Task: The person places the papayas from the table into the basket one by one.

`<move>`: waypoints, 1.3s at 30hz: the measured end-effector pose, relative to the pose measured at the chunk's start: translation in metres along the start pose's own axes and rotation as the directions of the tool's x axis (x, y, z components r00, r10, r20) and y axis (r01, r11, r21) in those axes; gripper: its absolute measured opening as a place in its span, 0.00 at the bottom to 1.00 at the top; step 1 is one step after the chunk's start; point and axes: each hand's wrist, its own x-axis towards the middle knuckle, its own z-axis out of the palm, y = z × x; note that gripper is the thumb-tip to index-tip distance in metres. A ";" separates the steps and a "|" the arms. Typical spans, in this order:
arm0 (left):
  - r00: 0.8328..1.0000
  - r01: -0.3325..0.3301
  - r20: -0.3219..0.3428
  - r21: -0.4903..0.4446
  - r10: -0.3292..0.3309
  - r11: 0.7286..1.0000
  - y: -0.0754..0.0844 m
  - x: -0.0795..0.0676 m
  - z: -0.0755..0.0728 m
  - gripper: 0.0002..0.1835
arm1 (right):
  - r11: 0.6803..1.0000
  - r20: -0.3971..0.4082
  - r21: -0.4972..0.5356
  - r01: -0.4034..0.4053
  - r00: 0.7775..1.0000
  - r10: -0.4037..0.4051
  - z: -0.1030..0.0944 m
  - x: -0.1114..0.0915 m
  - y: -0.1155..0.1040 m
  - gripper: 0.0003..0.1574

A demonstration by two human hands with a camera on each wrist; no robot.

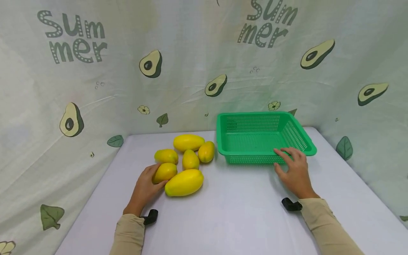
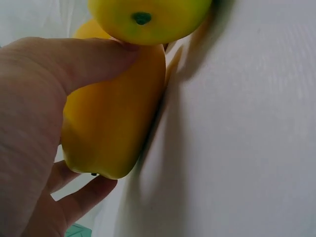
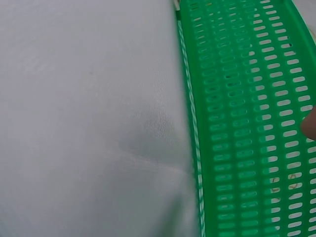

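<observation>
In the head view my left hand is round a small yellow mango-like fruit on the table. The left wrist view shows my thumb along one side of this fruit and fingertips at its end. A larger yellow fruit, shaped like a papaya, lies against my left thumb. My right hand hovers at the front rim of a green plastic basket, fingers spread and loosely bent. One fingertip shows over the slotted basket in the right wrist view; whether it touches cannot be told.
Behind the held fruit lie more yellow fruits: a long one at the back and smaller ones nearby. A white table carries everything. A cloth printed with avocados hangs behind and at the sides.
</observation>
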 end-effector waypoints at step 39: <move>0.998 0.053 -0.043 0.048 -0.050 0.997 0.016 0.021 -0.030 0.43 | 0.994 -0.072 -0.087 -0.062 0.996 0.056 0.012 0.005 -0.008 0.30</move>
